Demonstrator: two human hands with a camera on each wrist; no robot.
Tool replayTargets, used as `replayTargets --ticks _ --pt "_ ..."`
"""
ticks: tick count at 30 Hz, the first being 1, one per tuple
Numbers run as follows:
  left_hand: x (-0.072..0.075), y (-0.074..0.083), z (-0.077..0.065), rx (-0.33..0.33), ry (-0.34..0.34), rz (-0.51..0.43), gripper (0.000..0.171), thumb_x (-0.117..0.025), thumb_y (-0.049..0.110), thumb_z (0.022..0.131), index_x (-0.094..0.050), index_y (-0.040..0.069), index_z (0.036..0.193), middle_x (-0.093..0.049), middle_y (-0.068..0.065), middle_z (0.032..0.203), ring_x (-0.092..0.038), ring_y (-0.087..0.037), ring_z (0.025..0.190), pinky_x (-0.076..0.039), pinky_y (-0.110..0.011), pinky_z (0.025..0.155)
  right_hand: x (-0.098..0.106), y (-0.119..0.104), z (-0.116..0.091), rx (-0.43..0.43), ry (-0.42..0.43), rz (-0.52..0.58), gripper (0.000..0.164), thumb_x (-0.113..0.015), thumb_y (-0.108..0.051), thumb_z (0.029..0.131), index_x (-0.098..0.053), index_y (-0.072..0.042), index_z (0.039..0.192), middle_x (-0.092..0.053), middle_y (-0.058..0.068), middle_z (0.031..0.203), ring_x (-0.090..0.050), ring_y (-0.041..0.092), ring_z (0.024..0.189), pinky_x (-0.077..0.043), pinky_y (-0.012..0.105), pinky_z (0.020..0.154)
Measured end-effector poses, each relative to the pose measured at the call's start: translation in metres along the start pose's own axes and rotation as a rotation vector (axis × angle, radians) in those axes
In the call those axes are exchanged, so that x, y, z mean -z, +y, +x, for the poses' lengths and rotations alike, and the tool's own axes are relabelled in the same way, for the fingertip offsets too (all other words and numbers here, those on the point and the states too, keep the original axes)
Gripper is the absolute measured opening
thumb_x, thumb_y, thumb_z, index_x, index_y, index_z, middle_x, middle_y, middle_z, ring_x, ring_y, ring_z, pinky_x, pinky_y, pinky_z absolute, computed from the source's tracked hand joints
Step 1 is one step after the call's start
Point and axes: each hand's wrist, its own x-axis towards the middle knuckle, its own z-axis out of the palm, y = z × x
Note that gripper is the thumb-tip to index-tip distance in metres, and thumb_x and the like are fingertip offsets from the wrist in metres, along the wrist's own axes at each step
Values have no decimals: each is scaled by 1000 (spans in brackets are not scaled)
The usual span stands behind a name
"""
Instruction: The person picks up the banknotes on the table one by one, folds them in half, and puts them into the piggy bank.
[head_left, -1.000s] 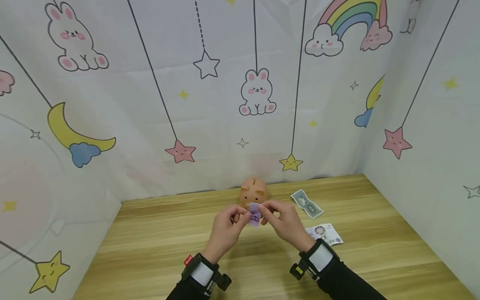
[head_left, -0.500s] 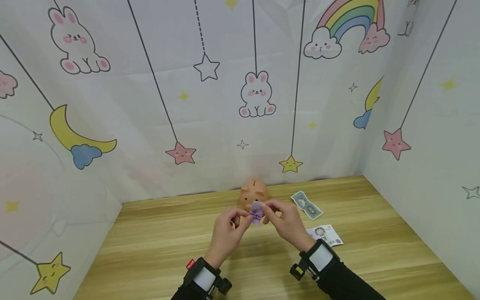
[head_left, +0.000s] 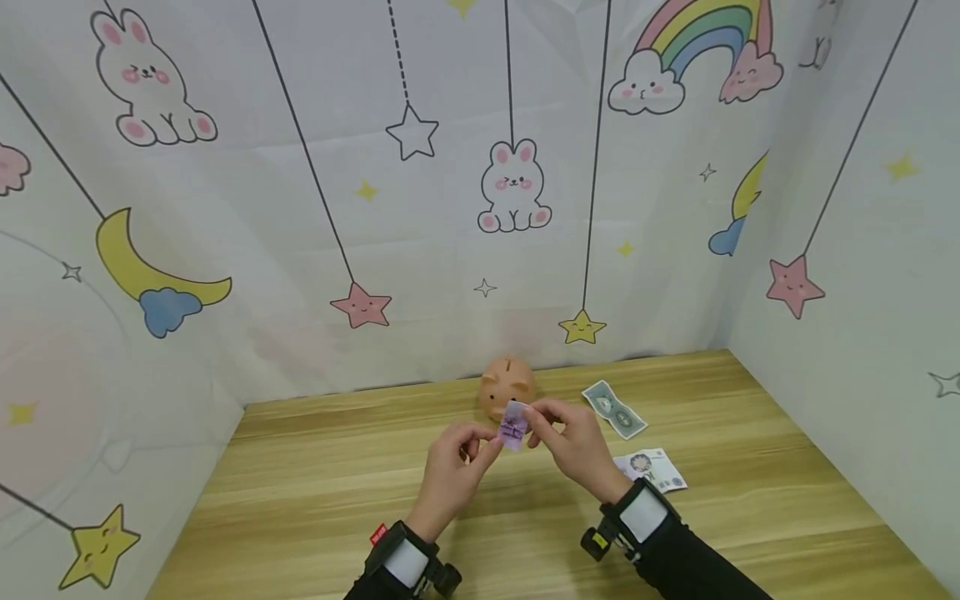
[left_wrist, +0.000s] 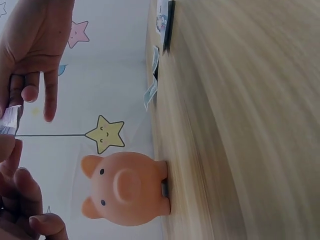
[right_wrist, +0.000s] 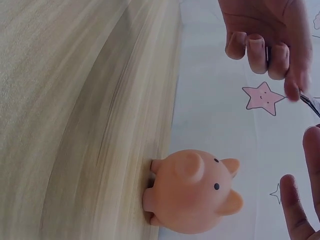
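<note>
A small folded purple banknote (head_left: 513, 426) is held up between both hands, just in front of the orange piggy bank (head_left: 507, 386). The left hand (head_left: 459, 468) pinches its lower left edge between thumb and forefinger. On the upper right, the right hand (head_left: 573, 446) pinches the note with thumb and forefinger. In the left wrist view the folded banknote (left_wrist: 9, 120) shows at the left border, raised above the table. The right wrist view catches only a thin edge of the banknote (right_wrist: 310, 103) between fingertips.
A creased green banknote (head_left: 615, 409) lies on the wooden table (head_left: 315, 467), right of the piggy bank. Nearer, a white and purple banknote (head_left: 652, 469) lies partly behind the right wrist. A printed cloth wall (head_left: 435, 250) stands behind the table.
The purple banknote has tilted a little to the right and its face shows flatter. The left fingertips have shifted to its lower edge; the right hand has barely moved.
</note>
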Motion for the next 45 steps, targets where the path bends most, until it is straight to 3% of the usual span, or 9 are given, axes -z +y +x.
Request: replayTargets --ticks 11,18,22,28,32,37,45 --pt "3 2 3 6 -20 18 6 -80 17 98 -79 12 96 -49 5 74 -44 -6 66 -34 -22 61 -2 2 1 -9 -17 22 11 -70 -7 104 -78 -10 98 -74 -5 76 -69 7 65 -49 30 53" --pt "-2 4 4 -23 53 33 6 -81 15 97 -78 13 92 -47 8 73 -43 -5 65 -34 -22 59 -4 2 1 3 -17 25 11 -70 -6 104 -78 -9 98 -73 -6 75 -69 8 65 -48 30 53" --pt "-5 5 2 -112 122 109 10 -83 8 94 -75 12 90 -44 8 72 -40 -2 63 -33 -20 57 -6 2 1 9 -19 17 11 -69 -6 104 -79 -9 98 -74 -3 74 -68 7 65 -46 28 53" --pt "-8 4 0 -348 214 380 17 -89 5 87 -72 10 90 -46 4 73 -35 -1 62 -30 -18 55 -8 2 2 28 -16 -10 12 -69 -6 104 -79 -10 98 -73 -3 72 -67 6 64 -44 27 49" --pt "-7 4 -1 -455 235 500 21 -91 5 83 -71 10 88 -53 0 75 -41 -6 61 -35 -22 57 -9 0 2 45 -28 -26 11 -69 -8 105 -79 -11 101 -72 -6 73 -67 5 64 -45 28 48" --pt "-5 5 -2 -508 218 607 21 -92 9 83 -71 12 88 -56 2 78 -49 -11 63 -42 -27 58 -11 3 1 69 -22 -30 13 -69 -5 104 -80 -11 101 -72 -4 71 -67 5 64 -44 28 47" --pt "-3 6 -4 -527 225 682 23 -92 9 82 -69 14 87 -53 4 77 -48 -11 61 -40 -28 57 -14 1 1 61 -41 -27 11 -69 -8 105 -80 -11 103 -72 -3 72 -67 4 64 -44 26 48"
